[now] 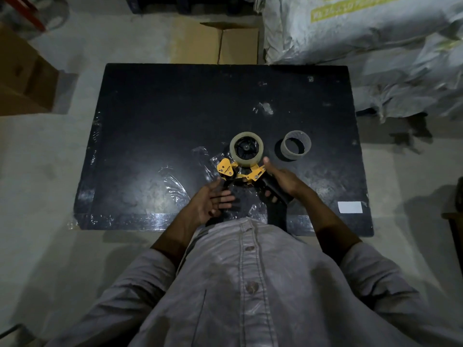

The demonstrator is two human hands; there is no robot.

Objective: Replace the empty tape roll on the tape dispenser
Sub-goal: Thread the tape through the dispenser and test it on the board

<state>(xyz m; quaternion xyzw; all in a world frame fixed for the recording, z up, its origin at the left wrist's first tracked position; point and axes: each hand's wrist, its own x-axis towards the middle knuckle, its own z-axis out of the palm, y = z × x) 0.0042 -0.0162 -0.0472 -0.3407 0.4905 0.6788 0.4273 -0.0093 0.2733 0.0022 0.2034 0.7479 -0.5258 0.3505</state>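
Right hand grips the tape dispenser handle, roll end pointing away; left hand open beside it

Person in a pale grey button-up shirt, fabric creased, filling the lower half of the frame. Placket runs down the centre with round buttons. Long sleeves rolled or pushed up, forearms bare. Both hands bare: left hand, right hand.
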